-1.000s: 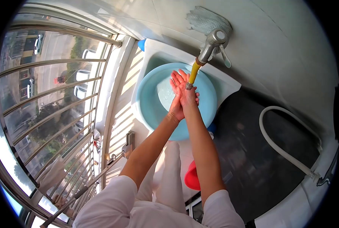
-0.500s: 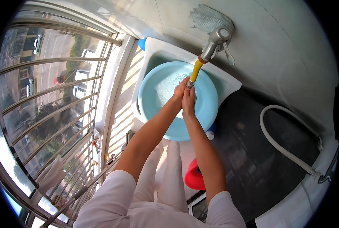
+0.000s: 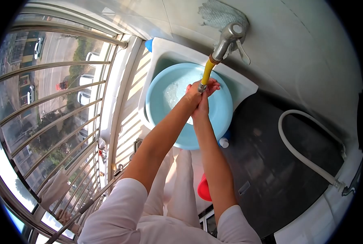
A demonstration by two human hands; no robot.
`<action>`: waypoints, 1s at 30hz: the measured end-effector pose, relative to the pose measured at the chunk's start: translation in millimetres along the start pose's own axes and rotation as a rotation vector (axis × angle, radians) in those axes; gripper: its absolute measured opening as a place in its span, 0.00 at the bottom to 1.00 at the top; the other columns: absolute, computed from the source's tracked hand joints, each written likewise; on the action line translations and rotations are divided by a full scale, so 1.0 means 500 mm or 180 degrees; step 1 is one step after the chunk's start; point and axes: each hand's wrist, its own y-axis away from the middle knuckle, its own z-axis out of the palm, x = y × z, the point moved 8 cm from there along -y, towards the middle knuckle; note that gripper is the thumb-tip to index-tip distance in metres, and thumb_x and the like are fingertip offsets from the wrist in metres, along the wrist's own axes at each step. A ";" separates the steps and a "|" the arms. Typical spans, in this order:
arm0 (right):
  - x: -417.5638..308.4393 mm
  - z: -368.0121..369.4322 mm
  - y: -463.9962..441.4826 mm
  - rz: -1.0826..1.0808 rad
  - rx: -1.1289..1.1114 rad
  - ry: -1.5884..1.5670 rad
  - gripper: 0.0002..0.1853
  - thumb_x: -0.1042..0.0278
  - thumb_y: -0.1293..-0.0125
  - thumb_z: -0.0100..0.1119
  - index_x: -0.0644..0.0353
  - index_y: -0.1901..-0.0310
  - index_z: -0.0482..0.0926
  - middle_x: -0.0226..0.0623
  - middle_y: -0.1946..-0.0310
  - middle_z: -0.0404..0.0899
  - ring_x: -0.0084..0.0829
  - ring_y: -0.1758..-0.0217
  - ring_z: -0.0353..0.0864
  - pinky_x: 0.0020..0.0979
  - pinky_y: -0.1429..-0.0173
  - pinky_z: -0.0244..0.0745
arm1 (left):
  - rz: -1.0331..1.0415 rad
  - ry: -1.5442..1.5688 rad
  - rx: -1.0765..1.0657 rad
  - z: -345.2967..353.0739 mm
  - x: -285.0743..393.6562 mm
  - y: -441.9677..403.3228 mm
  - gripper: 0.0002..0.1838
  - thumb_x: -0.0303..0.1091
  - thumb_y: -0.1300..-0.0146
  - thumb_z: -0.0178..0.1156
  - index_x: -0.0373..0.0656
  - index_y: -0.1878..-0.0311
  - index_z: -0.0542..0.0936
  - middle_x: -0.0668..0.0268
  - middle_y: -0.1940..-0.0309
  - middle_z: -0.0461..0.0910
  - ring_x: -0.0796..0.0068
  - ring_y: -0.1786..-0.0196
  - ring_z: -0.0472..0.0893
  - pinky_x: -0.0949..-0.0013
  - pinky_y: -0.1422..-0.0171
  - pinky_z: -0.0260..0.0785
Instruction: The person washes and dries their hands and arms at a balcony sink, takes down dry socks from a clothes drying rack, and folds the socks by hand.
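Note:
My left hand (image 3: 194, 94) and my right hand (image 3: 202, 107) press together under the outlet of a tap (image 3: 227, 40) with a yellow hose piece (image 3: 207, 72). Both are above a light blue basin (image 3: 159, 116) that has bubbly water (image 3: 174, 92) in it. Reddish fingers of the left hand stick out apart to the right of the metal hose end (image 3: 202, 87). From below, the right hand wraps around the left one; its fingers are partly hidden.
The basin sits in a white sink (image 3: 246, 86). Right of it lies a dark top (image 3: 279, 162) with a pale hose (image 3: 292, 148). A red container (image 3: 204, 189) is below my right forearm. Metal railings (image 3: 53, 64) run along the left, and a bottle with a white cap (image 3: 224, 142) is beside the basin.
My hands have shifted from lying palm against palm to crossing, with fingers now showing to the right of the hose. The view has moved slightly.

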 end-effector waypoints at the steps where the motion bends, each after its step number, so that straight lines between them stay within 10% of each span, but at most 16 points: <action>1: 0.055 -0.018 0.022 0.0506 -0.0036 -0.0081 0.29 0.41 0.38 0.54 0.64 0.53 0.69 0.36 0.60 0.72 0.29 0.56 0.74 0.29 0.51 0.73 | -0.0391 0.0272 0.0002 -0.006 -0.010 -0.009 0.08 0.28 0.44 0.60 0.33 0.65 0.75 0.55 0.67 0.79 0.63 0.66 0.80 0.73 0.59 0.75; 5: 0.105 0.042 0.134 0.0459 0.0232 0.0375 0.26 0.47 0.35 0.52 0.64 0.50 0.68 0.42 0.61 0.76 0.33 0.56 0.76 0.31 0.51 0.73 | -0.0405 -0.1206 0.0399 -0.033 0.022 -0.014 0.09 0.27 0.44 0.60 0.31 0.64 0.75 0.52 0.68 0.78 0.61 0.63 0.80 0.72 0.60 0.77; 8: 0.032 0.013 0.069 0.0196 0.0727 0.0641 0.28 0.51 0.36 0.56 0.66 0.46 0.64 0.41 0.64 0.76 0.34 0.58 0.77 0.32 0.53 0.74 | 0.0139 0.0028 0.0556 -0.021 0.019 0.001 0.10 0.29 0.42 0.60 0.30 0.64 0.76 0.53 0.71 0.79 0.64 0.73 0.81 0.73 0.67 0.77; 12: -0.040 -0.057 -0.087 0.0024 -0.0011 0.0623 0.21 0.54 0.39 0.60 0.64 0.55 0.70 0.40 0.67 0.76 0.32 0.62 0.77 0.30 0.55 0.74 | 0.0574 0.0665 -0.0141 0.015 0.018 0.070 0.12 0.29 0.36 0.52 0.28 0.56 0.73 0.49 0.61 0.77 0.61 0.57 0.80 0.67 0.50 0.73; 16: -0.056 -0.028 -0.039 -0.0172 0.0393 0.1394 0.21 0.53 0.30 0.43 0.64 0.48 0.66 0.45 0.49 0.70 0.34 0.45 0.69 0.35 0.38 0.64 | 0.1233 -0.2516 0.0955 0.011 0.033 0.165 0.24 0.40 0.32 0.50 0.38 0.37 0.64 0.59 0.43 0.69 0.66 0.40 0.69 0.70 0.35 0.57; 19: 0.009 -0.023 0.021 -0.0092 0.0523 0.1377 0.25 0.43 0.31 0.41 0.59 0.49 0.67 0.35 0.52 0.68 0.23 0.49 0.67 0.24 0.45 0.62 | 0.1201 -0.2549 0.1540 -0.041 0.083 0.128 0.29 0.49 0.31 0.43 0.40 0.33 0.61 0.60 0.39 0.66 0.68 0.37 0.64 0.69 0.34 0.54; 22: -0.038 -0.104 -0.041 -0.0247 0.0379 0.1511 0.26 0.44 0.30 0.38 0.60 0.45 0.65 0.35 0.51 0.67 0.24 0.47 0.65 0.24 0.43 0.61 | 0.0588 -0.4012 0.0885 -0.065 -0.051 0.093 0.31 0.51 0.32 0.40 0.39 0.34 0.61 0.52 0.32 0.56 0.56 0.28 0.51 0.67 0.27 0.42; 23: -0.064 -0.093 -0.034 -0.0268 0.0387 0.1925 0.27 0.45 0.29 0.37 0.60 0.43 0.64 0.34 0.49 0.66 0.24 0.46 0.65 0.25 0.42 0.60 | 0.1514 -0.3539 0.0369 0.043 -0.014 0.172 0.31 0.51 0.32 0.37 0.39 0.33 0.59 0.54 0.32 0.56 0.58 0.28 0.50 0.66 0.27 0.41; 26: 0.006 -0.016 0.034 -0.0127 0.0297 0.1518 0.29 0.46 0.28 0.35 0.61 0.35 0.59 0.33 0.43 0.65 0.27 0.39 0.63 0.26 0.36 0.58 | 0.0944 -0.2655 0.1170 -0.101 0.034 0.086 0.31 0.52 0.32 0.43 0.40 0.33 0.60 0.55 0.38 0.64 0.63 0.35 0.62 0.67 0.31 0.50; 30: -0.042 -0.045 -0.016 0.0007 0.0760 0.1585 0.36 0.37 0.33 0.40 0.60 0.35 0.57 0.34 0.45 0.65 0.26 0.41 0.63 0.28 0.37 0.58 | 0.0435 -0.3194 0.0609 0.023 0.017 0.176 0.32 0.49 0.32 0.38 0.39 0.31 0.55 0.53 0.32 0.55 0.59 0.27 0.48 0.66 0.26 0.39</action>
